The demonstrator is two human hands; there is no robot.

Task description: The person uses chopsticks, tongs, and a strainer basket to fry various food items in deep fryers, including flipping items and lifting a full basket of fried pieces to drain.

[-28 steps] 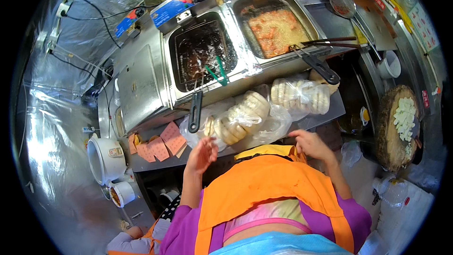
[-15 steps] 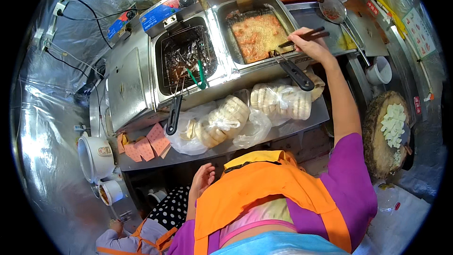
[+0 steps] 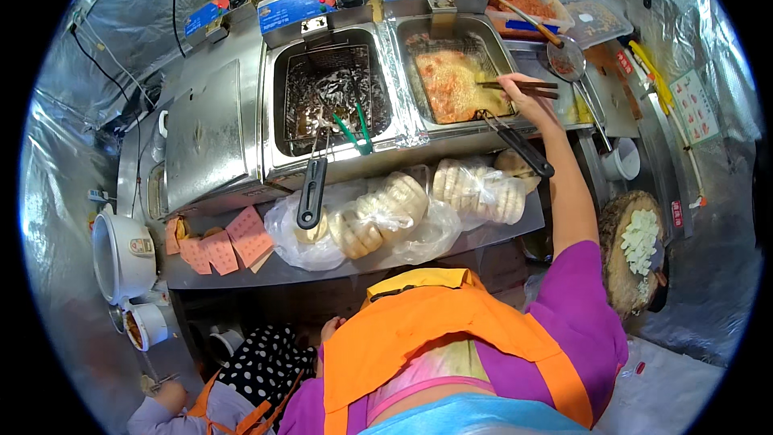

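Note:
My right hand [image 3: 525, 98] is closed round a pair of dark chopsticks [image 3: 541, 87]. Their tips reach into the right fryer's basket, where reddish food [image 3: 451, 84] bubbles in pale foamy oil. Just beneath that hand, the basket's black handle [image 3: 525, 151] sticks out over the fryer's front rim. Down by my apron is my left hand [image 3: 331, 328], mostly covered by the orange cloth, so its finger pose is unclear. In the left fryer a wire basket [image 3: 326, 72] sits in dark oil, with green-handled tongs [image 3: 354, 130] leaning in it.
Bagged flat round breads [image 3: 479, 191] and pink paper sleeves [image 3: 248, 235] lie along the front shelf. A skimmer [image 3: 566, 60] rests right of the fryers. Chopped pale vegetable [image 3: 642, 242] sits on a round wooden block [image 3: 620, 274]. Another person [image 3: 270, 366] is at lower left, near a white cooker [image 3: 121, 254].
The view has shifted, moving the fryers slightly right. The chopsticks are now nearly level, their tips in the foam. My left hand has drawn back behind the apron.

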